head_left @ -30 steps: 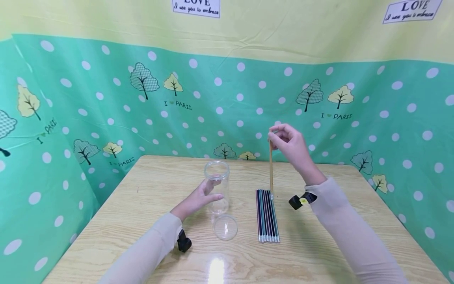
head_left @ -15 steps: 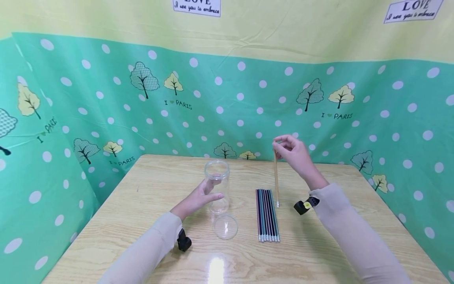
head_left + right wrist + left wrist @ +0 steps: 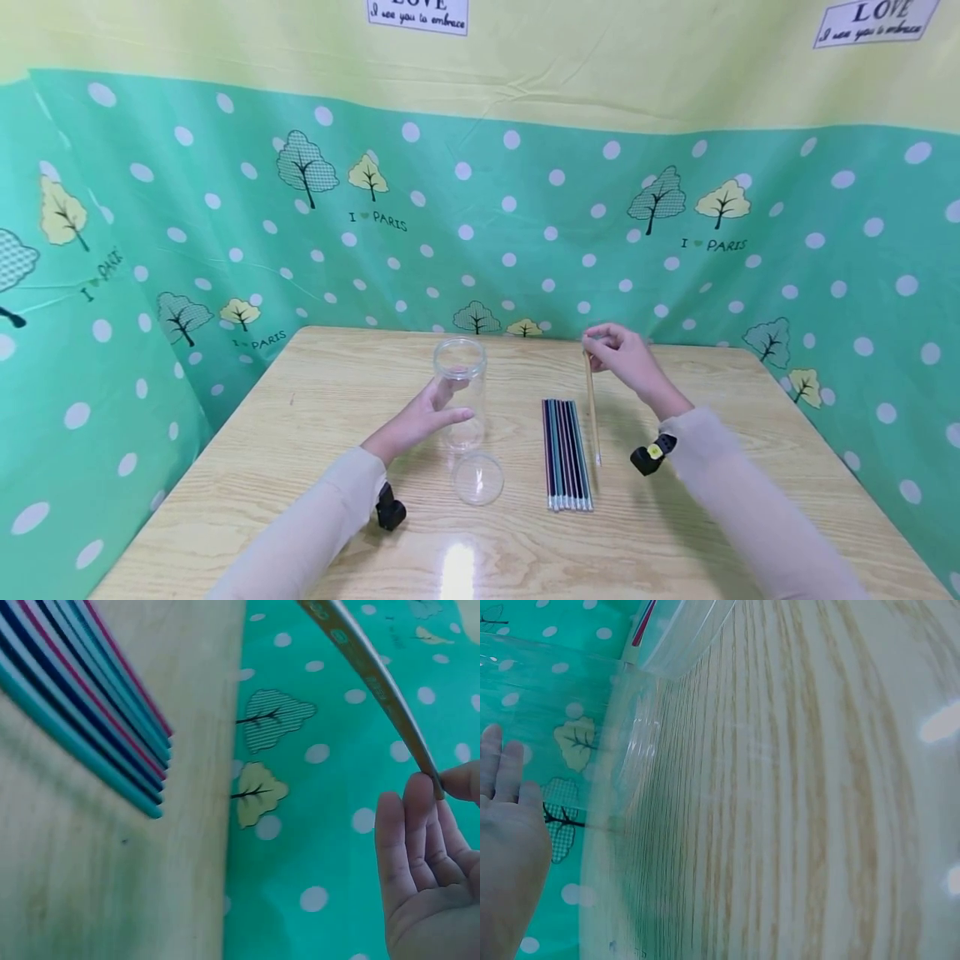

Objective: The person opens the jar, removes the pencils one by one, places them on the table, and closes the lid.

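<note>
A clear, lidless jar (image 3: 476, 398) stands upright on the table, with my left hand (image 3: 422, 419) around its side, thumb in front and fingers behind. Those fingers lie along the clear wall in the left wrist view. Thumb and fingertips of my right hand (image 3: 628, 367) pinch a gold-coloured pencil (image 3: 592, 404) by its top end. It hangs nearly upright, its silver-tipped end pointing down, just right of a row of dark, teal and maroon pencils (image 3: 564, 454). Lettering shows along the held pencil's side in the right wrist view.
A round clear lid (image 3: 478, 480) lies flat on the wooden table (image 3: 337, 375) in front of the jar. Green spotted cloth (image 3: 510, 217) hangs behind the table and along its sides. Each wrist carries a small black camera.
My right hand has brought the gold pencil down and slightly right, from over the row to beside it. The left hand and jar have stayed in place.
</note>
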